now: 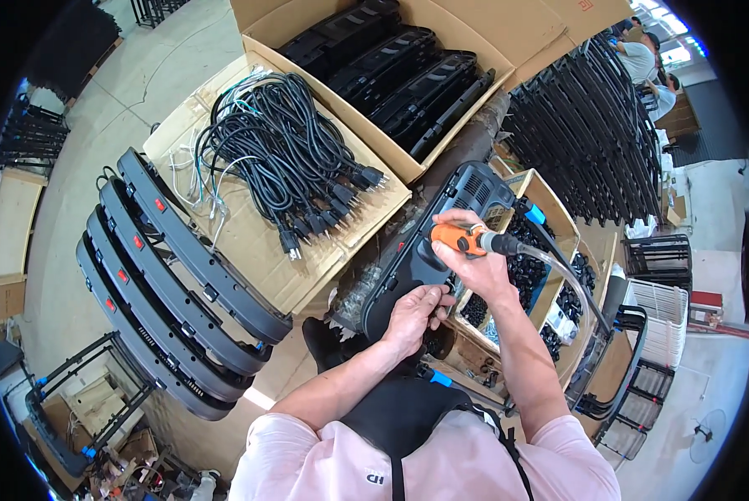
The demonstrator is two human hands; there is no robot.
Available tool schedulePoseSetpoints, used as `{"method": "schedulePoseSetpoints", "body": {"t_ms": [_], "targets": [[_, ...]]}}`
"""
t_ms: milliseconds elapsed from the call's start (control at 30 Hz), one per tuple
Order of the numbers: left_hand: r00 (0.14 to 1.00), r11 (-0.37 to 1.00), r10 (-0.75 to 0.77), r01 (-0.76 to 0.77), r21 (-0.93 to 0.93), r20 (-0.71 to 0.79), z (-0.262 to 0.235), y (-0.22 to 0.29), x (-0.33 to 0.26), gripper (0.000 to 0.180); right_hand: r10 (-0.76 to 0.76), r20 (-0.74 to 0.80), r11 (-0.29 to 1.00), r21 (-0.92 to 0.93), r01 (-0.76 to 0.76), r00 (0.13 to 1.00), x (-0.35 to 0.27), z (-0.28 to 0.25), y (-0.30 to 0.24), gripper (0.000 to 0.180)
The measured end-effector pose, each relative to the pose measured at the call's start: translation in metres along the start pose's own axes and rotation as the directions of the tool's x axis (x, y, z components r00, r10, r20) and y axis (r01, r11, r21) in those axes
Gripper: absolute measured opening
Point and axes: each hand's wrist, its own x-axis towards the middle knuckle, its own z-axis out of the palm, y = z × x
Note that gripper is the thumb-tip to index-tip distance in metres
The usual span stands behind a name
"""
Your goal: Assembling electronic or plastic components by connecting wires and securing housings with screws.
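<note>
Here the right hand (474,255) grips an orange screwdriver (462,240) above the black panel (428,250).

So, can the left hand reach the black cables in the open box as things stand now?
Probably yes: the left hand only rests on the black panel, holding nothing, and the cables lie uncovered up and to its left.

Right hand (474,255): fingers closed in a full grip, wrist bent downward. Left hand (414,313): just below that grip, fingertips pinched, forearm extended.
</note>
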Motion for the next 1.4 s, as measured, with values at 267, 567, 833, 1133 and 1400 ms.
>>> {"method": "schedulePoseSetpoints", "body": {"t_ms": [267,567,833,1133,1400], "targets": [[0.992,0.964,-0.106,0.086,-0.251,-0.067,0.008,0.009,-0.016,0.028,-0.108,-0.130,0.954,0.265,0.140,0.986,-0.082,-0.024,-0.020,0.052],[0.993,0.938,-0.108,0.084,-0.338,-0.053,0.021,-0.036,-0.069,0.029,-0.073,-0.168,0.919,0.372,0.131,0.983,-0.214,-0.048,-0.003,0.052],[0.990,0.940,-0.129,0.103,-0.325,-0.059,0.015,-0.095,-0.132,0.027,-0.128,-0.047,0.902,0.410,0.136,0.991,-0.291,-0.061,0.016,0.051],[0.981,0.939,-0.189,0.164,-0.301,-0.055,-0.001,-0.116,-0.161,0.029,-0.119,-0.005,0.924,0.366,0.112,0.993,-0.325,-0.051,0.017,0.048],[0.938,0.943,-0.305,0.273,-0.188,-0.165,-0.014,-0.103,-0.155,0.036,-0.006,-0.071,0.956,0.292,0.027,0.997,-0.311,-0.015,0.008,0.047]]}}
